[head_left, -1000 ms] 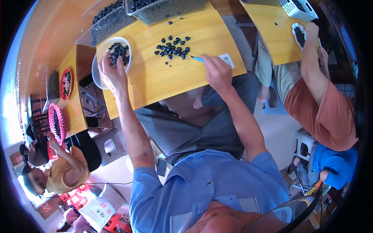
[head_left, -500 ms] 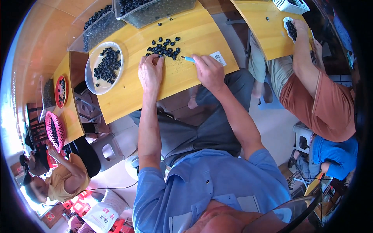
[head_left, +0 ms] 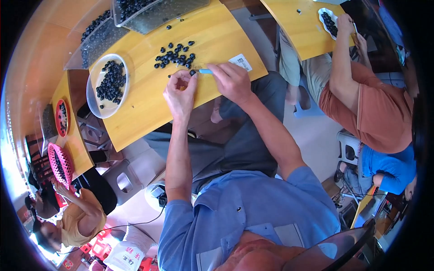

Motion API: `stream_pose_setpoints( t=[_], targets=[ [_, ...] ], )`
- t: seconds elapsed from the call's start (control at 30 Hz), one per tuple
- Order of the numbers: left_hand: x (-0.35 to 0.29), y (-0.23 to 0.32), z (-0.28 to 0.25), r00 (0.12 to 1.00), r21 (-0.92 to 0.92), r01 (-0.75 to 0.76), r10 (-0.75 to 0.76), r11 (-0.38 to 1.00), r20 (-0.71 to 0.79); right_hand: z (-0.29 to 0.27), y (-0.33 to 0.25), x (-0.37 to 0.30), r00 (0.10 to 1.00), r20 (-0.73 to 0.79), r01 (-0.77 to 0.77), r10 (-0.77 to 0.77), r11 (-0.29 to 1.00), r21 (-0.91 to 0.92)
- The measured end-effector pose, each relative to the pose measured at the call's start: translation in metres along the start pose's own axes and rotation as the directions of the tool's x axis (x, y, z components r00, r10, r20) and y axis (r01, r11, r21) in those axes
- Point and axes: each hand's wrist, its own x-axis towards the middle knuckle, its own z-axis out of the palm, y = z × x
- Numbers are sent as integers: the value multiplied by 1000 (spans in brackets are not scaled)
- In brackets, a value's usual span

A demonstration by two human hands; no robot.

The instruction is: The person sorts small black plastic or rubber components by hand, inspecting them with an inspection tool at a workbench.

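My left hand [head_left: 180, 94] is over the near part of the yellow table, with a dark round berry [head_left: 193, 72] pinched between thumb and forefinger. My right hand [head_left: 232, 82] grips a slim light-blue-handled tool [head_left: 205, 71]. Its tip points left and meets or nearly meets the berry; the exact contact is too small to tell. Just beyond my hands lies a loose pile of dark berries [head_left: 175, 58]. To the left, a round clear plastic bowl [head_left: 90, 97] holds many more berries. A small white printed card [head_left: 240, 62] lies to the right of the pile.
Clear bins of berries [head_left: 149, 22] stand at the table's far left. At the right table a person in a rust-brown top [head_left: 370, 108] handles a white tray [head_left: 321, 14]. On the left, another person [head_left: 86, 210] holds a pink basket [head_left: 68, 169] near a red bowl [head_left: 67, 118].
My left hand has drawn back from the pile with a berry raised in its fingers. My right hand has brought the blue tool's tip to it. The whole view has shifted slightly.
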Motion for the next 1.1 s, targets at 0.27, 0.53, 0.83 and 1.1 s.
stream_pose_setpoints(
  t=[0.27,0.53,0.83,1.1],
  targets=[
    [2,-16,7,999,-239,-33,30,970,-17,-4,1,1,998,11,54,-55,999,4],
    [2,-14,3,999,-164,-42,45,986,14,-3,-1,2,999,17,42,-43,999,17],
    [2,-17,4,999,-269,5,7,963,44,-2,0,1,999,25,41,-41,999,-13],
    [1,-18,4,998,-274,9,7,962,58,-2,-1,1,998,10,61,-61,998,-34]
  ],
)
